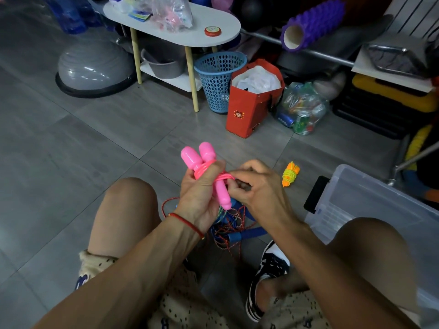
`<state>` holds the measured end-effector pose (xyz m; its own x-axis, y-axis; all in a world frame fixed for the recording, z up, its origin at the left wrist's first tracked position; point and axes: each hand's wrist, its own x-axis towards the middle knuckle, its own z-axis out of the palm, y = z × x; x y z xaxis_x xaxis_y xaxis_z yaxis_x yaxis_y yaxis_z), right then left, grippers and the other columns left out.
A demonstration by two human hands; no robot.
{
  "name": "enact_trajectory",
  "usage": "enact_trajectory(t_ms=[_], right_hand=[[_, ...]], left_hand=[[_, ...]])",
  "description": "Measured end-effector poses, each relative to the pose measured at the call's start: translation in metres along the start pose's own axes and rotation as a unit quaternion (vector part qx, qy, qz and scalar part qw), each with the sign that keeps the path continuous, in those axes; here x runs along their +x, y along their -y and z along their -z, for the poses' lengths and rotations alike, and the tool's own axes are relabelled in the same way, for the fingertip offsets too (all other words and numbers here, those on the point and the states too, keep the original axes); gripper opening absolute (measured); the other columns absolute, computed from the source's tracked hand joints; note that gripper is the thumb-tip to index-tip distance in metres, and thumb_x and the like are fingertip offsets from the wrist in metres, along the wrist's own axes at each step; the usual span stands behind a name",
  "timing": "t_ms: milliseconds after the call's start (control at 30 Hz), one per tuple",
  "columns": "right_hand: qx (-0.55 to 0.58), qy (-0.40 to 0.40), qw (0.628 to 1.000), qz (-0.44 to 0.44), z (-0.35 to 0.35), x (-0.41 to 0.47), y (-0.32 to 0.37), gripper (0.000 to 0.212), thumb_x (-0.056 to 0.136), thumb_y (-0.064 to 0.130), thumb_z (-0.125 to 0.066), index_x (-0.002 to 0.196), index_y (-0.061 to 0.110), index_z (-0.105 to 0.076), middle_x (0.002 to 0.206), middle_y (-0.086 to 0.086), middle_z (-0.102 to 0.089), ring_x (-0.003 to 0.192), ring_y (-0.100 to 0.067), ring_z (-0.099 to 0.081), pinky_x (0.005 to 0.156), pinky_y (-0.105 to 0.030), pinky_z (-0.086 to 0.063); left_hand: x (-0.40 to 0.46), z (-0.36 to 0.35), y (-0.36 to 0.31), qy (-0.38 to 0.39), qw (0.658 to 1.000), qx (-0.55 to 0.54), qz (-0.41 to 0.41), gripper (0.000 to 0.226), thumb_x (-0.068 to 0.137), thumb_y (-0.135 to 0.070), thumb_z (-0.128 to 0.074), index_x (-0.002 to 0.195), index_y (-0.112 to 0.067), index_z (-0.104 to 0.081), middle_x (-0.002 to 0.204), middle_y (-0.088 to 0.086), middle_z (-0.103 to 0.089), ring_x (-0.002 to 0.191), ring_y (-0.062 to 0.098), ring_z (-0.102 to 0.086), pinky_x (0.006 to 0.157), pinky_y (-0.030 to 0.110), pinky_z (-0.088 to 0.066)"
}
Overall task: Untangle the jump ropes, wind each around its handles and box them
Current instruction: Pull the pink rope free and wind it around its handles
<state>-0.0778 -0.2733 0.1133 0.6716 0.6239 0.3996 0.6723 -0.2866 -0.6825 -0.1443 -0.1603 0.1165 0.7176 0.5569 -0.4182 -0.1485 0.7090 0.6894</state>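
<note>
While gripping: the left hand (199,193) clutched both pink handles (202,162).
Right hand (256,186): pinched pink rope (223,178) beside that grip.
Below: tangled ropes (228,224) lay.

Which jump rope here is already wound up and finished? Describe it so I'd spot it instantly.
Find the clear plastic box on the floor at the right. Just to its left, on the grey tiles, lies a small orange bundle: orange handles bound with yellow-green cord. Unlike the pink rope in the person's hands, nobody is touching it.
</note>
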Motion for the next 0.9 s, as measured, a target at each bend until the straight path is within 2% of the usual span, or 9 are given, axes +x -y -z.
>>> enact_trajectory(t_ms=[100,267,367,467,567,633,733,800,900], right_hand=[[0.017,-0.009,1.000,-0.024,0.001,-0.002,0.005,0.019,0.082,0.025,-0.065,0.086,0.014,-0.080,0.069,-0.003,-0.066,0.056,-0.015,-0.060,0.056,-0.035,-0.052],[0.087,0.009,0.991,-0.100,0.000,-0.002,0.007,0.012,0.084,0.017,-0.070,0.090,0.009,-0.076,0.072,-0.005,-0.072,0.064,-0.018,-0.068,0.065,-0.041,-0.058],[0.062,0.005,0.994,-0.090,-0.001,-0.004,0.009,0.013,0.084,0.015,-0.076,0.097,0.015,-0.076,0.074,0.002,-0.072,0.067,-0.012,-0.068,0.069,-0.035,-0.059],[0.041,-0.002,0.998,-0.054,-0.003,-0.006,0.010,0.010,0.087,0.020,-0.076,0.095,0.014,-0.077,0.074,0.003,-0.071,0.067,-0.010,-0.067,0.066,-0.034,-0.057],[0.006,-0.025,0.999,-0.032,-0.008,-0.005,0.011,0.007,0.089,0.017,-0.071,0.089,0.013,-0.077,0.073,-0.002,-0.069,0.064,-0.016,-0.064,0.062,-0.035,-0.053],[0.014,-0.028,0.998,-0.062,-0.010,-0.005,0.010,0.008,0.087,0.016,-0.070,0.088,0.016,-0.079,0.073,-0.001,-0.070,0.064,-0.015,-0.066,0.062,-0.035,-0.053],[0.085,-0.008,0.984,-0.155,-0.010,-0.003,0.007,0.009,0.085,0.019,-0.072,0.088,0.022,-0.079,0.071,0.006,-0.075,0.066,-0.009,-0.071,0.064,-0.038,-0.059],[0.149,-0.016,0.968,-0.201,-0.011,0.000,0.006,0.006,0.084,0.016,-0.074,0.084,0.020,-0.078,0.071,0.005,-0.076,0.067,-0.009,-0.073,0.064,-0.039,-0.061],[0.200,-0.041,0.951,-0.233,-0.012,0.002,0.009,0.013,0.082,0.006,-0.075,0.079,0.019,-0.076,0.071,0.004,-0.076,0.065,-0.007,-0.072,0.059,-0.021,-0.056]], left_hand=[[-0.002,-0.002,0.005,-0.016,1.000,0.014,-0.011,0.034,0.090,-0.003,-0.068,0.119,-0.008,-0.052,0.063,0.013,-0.056,0.050,0.023,-0.055,0.058,0.035,-0.053],[0.002,0.001,0.011,-0.018,0.999,0.010,-0.025,0.034,0.091,-0.003,-0.067,0.120,-0.008,-0.051,0.047,0.015,-0.049,0.043,0.028,-0.050,0.064,0.039,-0.056],[0.005,0.004,0.013,-0.023,1.000,-0.001,-0.016,0.035,0.091,-0.004,-0.068,0.122,-0.005,-0.051,0.050,0.015,-0.051,0.047,0.028,-0.053,0.064,0.041,-0.057],[0.006,0.007,0.017,-0.025,0.999,-0.002,-0.020,0.050,0.091,-0.008,-0.069,0.133,0.004,-0.045,0.044,0.017,-0.047,0.043,0.028,-0.050,0.068,0.046,-0.056],[0.005,0.006,0.020,-0.027,0.999,0.008,-0.040,0.047,0.094,-0.007,-0.064,0.134,0.004,-0.042,0.036,0.018,-0.042,0.031,0.028,-0.041,0.055,0.035,-0.054],[0.005,0.004,0.020,-0.046,0.997,0.013,-0.060,0.044,0.093,-0.006,-0.066,0.130,0.002,-0.044,0.041,0.018,-0.045,0.030,0.027,-0.041,0.053,0.035,-0.051],[0.006,0.002,0.019,-0.065,0.994,0.014,-0.090,0.043,0.087,-0.004,-0.074,0.123,-0.004,-0.051,0.070,0.022,-0.055,0.044,0.026,-0.052,0.064,0.041,-0.054],[0.006,-0.001,0.019,-0.054,0.993,0.018,-0.102,0.043,0.085,-0.002,-0.076,0.120,-0.008,-0.052,0.074,0.019,-0.056,0.048,0.024,-0.056,0.064,0.041,-0.055],[0.006,-0.004,0.017,-0.055,0.991,0.034,-0.117,0.039,0.084,0.000,-0.076,0.114,-0.010,-0.055,0.076,0.007,-0.065,0.059,0.021,-0.064,0.064,0.037,-0.057]])
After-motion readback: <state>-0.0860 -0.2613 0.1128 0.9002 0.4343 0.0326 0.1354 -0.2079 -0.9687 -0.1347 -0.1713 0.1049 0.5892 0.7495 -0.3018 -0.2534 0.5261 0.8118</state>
